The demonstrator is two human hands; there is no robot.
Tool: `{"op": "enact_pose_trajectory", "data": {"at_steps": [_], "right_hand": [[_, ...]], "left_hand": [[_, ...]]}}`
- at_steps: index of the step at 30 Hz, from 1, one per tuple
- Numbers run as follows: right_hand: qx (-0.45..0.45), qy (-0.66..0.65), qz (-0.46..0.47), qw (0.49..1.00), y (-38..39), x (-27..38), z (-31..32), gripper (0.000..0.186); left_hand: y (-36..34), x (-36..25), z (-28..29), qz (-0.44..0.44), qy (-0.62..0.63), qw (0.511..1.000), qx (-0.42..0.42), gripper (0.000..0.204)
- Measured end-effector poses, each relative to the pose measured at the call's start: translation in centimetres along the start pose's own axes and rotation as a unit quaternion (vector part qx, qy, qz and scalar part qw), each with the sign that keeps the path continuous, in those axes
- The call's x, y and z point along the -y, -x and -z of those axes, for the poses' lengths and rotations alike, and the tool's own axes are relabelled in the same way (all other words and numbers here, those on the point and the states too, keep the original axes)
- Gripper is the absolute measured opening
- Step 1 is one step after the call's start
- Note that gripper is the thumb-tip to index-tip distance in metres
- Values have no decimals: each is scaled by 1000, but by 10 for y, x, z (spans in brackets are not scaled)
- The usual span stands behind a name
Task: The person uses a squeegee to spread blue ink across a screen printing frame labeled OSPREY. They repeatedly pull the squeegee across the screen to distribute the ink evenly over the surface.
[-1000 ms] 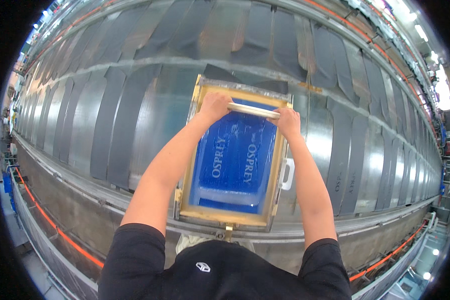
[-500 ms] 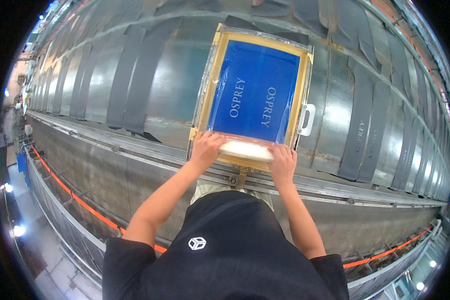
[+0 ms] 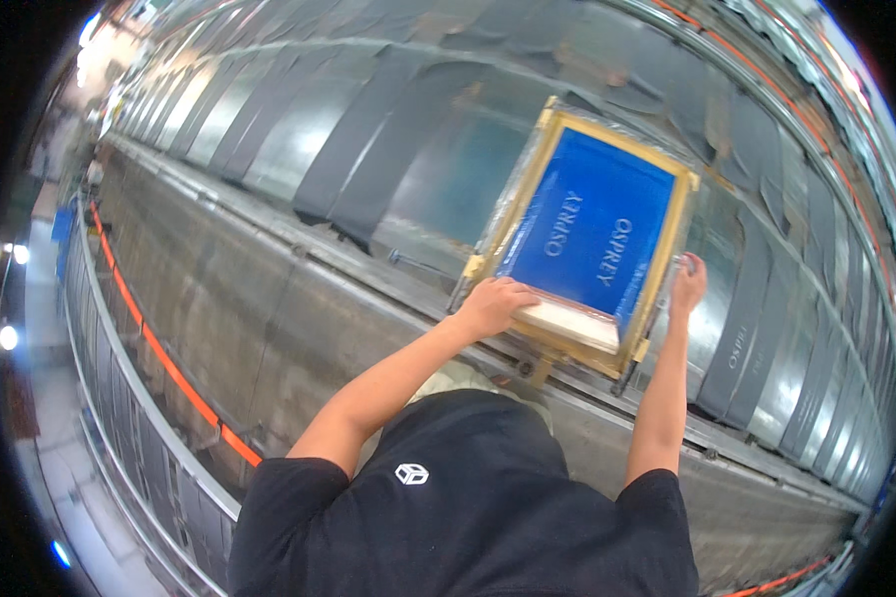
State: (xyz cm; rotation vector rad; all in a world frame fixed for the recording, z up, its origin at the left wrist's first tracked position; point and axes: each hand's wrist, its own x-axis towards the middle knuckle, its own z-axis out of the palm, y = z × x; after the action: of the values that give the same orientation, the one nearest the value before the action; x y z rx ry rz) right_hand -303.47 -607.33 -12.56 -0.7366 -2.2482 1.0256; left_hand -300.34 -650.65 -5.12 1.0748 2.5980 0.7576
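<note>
In front of me lies a screen-printing frame (image 3: 655, 279) with yellowish edges and a blue mesh (image 3: 592, 214) bearing pale lettering. A squeegee (image 3: 572, 326) with a whitish handle rests across the mesh at its near end. My left hand (image 3: 495, 305) is closed over the squeegee's left end. At the frame's right side, my right hand (image 3: 689, 284) has its fingers curled round the side handle, which it mostly covers.
Under the frame runs a long metal-topped table with dark fabric pieces (image 3: 368, 149) laid along it. A metal rail (image 3: 269, 234) follows its near edge. To the left are an orange strip (image 3: 159, 348) and a grey railing (image 3: 119, 398).
My right hand has left the squeegee's right end and moved to the handle on the frame's right side. My left hand stays on the squeegee. The whole view has turned and shifted.
</note>
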Motion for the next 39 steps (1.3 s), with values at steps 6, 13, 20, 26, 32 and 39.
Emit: {"op": "enact_pose_trajectory", "data": {"at_steps": [6,13,20,26,32,39], "right_hand": [[-5,-13,-22,1000,47,121,-80,20],[-18,-89,28,995,145,260,-269,20],[33,-78,-96,992,192,344,-340,18],[37,-51,-114,992,195,346,-355,17],[5,-3,-61,998,192,321,-376,19],[89,87,-90,988,184,334,-353,23]], "left_hand": [[45,76,73,51,-19,998,-20,47],[112,273,206,46,-45,998,4,43],[154,366,252,18,-96,995,10,52],[176,373,255,-6,-126,991,-46,56],[205,374,254,-68,-126,989,-39,60],[144,397,241,-49,-143,984,-96,50]]}}
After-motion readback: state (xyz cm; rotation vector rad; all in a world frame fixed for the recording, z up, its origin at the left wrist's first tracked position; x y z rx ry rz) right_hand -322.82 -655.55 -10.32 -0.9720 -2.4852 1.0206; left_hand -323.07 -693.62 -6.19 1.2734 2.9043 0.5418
